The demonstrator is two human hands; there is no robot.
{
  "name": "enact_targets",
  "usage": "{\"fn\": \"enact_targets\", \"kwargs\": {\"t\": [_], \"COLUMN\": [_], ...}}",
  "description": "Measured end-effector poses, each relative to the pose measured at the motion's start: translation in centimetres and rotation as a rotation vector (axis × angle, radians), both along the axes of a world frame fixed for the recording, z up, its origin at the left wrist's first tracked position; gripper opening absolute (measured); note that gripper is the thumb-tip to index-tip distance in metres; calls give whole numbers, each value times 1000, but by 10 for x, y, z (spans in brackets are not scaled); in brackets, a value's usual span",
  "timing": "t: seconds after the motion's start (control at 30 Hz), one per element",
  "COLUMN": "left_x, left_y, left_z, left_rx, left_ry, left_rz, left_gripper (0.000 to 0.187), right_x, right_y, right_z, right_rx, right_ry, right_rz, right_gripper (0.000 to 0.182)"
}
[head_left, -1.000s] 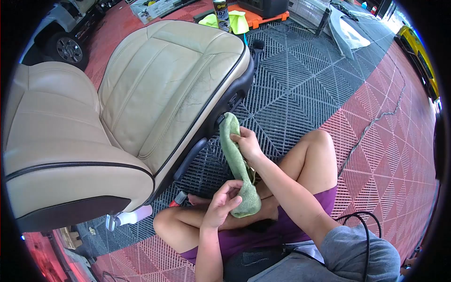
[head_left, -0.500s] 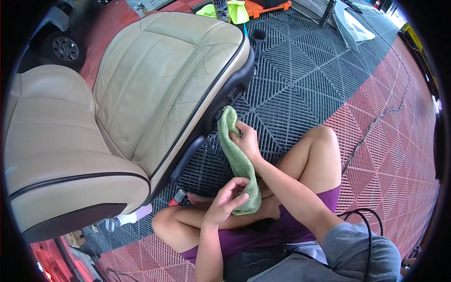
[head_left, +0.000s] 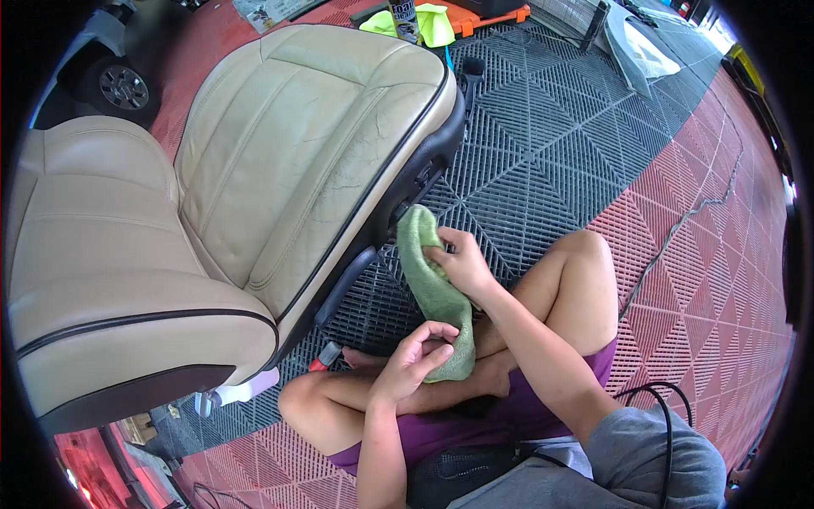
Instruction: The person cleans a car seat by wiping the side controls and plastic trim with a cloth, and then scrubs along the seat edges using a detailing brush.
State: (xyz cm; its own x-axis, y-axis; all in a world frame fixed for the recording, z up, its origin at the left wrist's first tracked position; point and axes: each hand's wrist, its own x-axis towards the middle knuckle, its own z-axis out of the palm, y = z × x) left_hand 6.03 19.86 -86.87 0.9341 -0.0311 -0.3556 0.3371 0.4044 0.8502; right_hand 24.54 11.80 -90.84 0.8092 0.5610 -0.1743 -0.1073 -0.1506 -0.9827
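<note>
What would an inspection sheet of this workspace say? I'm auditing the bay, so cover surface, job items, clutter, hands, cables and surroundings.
Surface: slatted floor tiles, dark and red.
Job's things: beige seat, leather creased near one edge; green cloth, far end by the seat's dark side, contact unclear.
Clutter: spray can beside a yellow-green cloth; pale bottle, partly hidden by the seat.
Hands: right hand grips the green cloth; left hand at its near end, grip unclear.
Cables: long cord across red tiles.
Surroundings: vehicle wheel beyond the seat.
</note>
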Motion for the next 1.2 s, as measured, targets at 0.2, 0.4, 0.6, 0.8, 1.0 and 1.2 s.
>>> {"fn": "enact_targets", "kwargs": {"t": [0.2, 0.4, 0.6, 0.8, 1.0, 1.2], "left_x": [-4, 7, -5, -6, -7, -5], "left_y": [5, 2, 5, -3, -8, -5], "left_z": [4, 42, 33, 37, 38, 28], "left_rx": [340, 628, 902, 1073, 1094, 1083], "left_ry": [-102, -379, -434, -471, -450, -349], "left_rz": [513, 637, 640, 592, 595, 562], "left_gripper": [19, 16, 13, 16, 18, 21], "right_x": [-19, -49, -52, -67, -61, -57], "right_y": [-54, -67, -65, -52, -56, -54], "right_z": [40, 57, 87, 123, 105, 75], "right_rx": [130, 231, -25, -5, -244, -104], "right_ry": [233, 263, -378, -738, -733, -558], "right_rz": [282, 411, 538, 502, 556, 533], "right_gripper": [19, 21, 41, 51, 24, 23]}}
